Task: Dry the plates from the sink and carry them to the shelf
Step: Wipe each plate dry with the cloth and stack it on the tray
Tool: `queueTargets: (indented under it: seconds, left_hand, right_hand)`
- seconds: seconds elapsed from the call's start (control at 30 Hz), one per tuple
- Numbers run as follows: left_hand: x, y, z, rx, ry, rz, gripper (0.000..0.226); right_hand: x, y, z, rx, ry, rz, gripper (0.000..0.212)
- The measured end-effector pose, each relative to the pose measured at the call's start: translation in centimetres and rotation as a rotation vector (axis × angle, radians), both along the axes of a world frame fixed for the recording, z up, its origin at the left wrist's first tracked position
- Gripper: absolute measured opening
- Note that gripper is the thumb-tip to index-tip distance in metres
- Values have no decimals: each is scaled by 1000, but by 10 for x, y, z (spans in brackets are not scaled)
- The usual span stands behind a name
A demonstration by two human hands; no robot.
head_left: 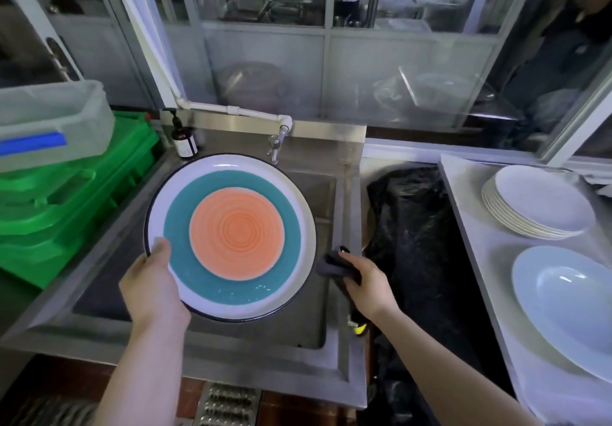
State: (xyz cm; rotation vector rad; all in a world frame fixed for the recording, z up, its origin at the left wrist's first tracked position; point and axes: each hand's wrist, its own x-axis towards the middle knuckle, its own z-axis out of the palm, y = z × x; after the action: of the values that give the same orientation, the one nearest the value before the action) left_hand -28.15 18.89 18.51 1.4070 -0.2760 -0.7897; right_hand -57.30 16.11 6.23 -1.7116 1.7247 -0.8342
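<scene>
While a plate is held over a steel sink, the scene is laid out as follows.

Plate: a round plate [231,236] with an orange centre, a teal ring, a white band and a dark rim is held face-up above the basin, tilted slightly toward the camera; droplets are seen on the teal ring at 6 o'clock.

Left hand: the left hand [150,288] is closed on the plate's rim at about 8 o'clock, thumb laid on the upper face, fingers hidden underneath.

Right hand: the right hand [366,281] is curled round a dark cloth [332,265], held just beside the plate's edge at 4 o'clock; whether cloth and plate touch cannot be told.

Sink: the sink [341,333] is mostly covered by the plate; what lies in the basin cannot be made out. A tap [276,142] is mounted at 12 o'clock, a brown pump bottle [183,142] at 11 o'clock.

Counter: on the white counter [480,250] at 3 o'clock, a stack of white plates [538,203] is set, with a pale blue dish [569,303] nearer the camera.

Black bag: a black plastic bag [414,243] is seen between sink and counter.

Crates: at 9 o'clock, green crates [66,200] are stacked, topped by a clear tub [49,120] with a blue handle; its contents cannot be told.
</scene>
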Motion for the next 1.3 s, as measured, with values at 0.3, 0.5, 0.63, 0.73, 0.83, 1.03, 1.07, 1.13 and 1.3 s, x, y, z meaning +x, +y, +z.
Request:
queueTargets:
  seconds: [0.3, 0.5, 0.63, 0.73, 0.83, 1.03, 1.07, 1.13, 1.3]
  left_hand:
    - [18, -5, 12, -125, -129, -50, 35]
    - [19, -7, 24, -194, -193, -111, 25]
    - [19, -7, 27, -216, -238, -124, 29]
    - [18, -4, 30, -220, -340, -128, 19]
    - [16, -1, 35, -227, -447, -137, 12]
    - [23, -2, 41, -265, -421, -127, 15]
    - [26, -3, 41, -266, -412, -122, 15]
    - [29, -3, 43, -265, -405, -130, 15]
    - [30, 2, 46, -260, -411, -176, 10]
  right_hand:
    - [54, -20, 110, -312, -261, -63, 48]
    - [114, -37, 165, -447, -191, 73, 51]
    - [145, -47, 175, -391, -164, 29, 51]
    - [157, -54, 186, -344, -240, -127, 49]
    - [173, -53, 202, -376, -178, -109, 50]
    - [215, -16, 213, -653, -33, 174, 41]
    - [217, -11, 211, -700, 7, 234, 42]
    - [216, -8, 209, -745, 64, 314, 44]
    - [204, -30, 215, -635, 20, 155, 47]
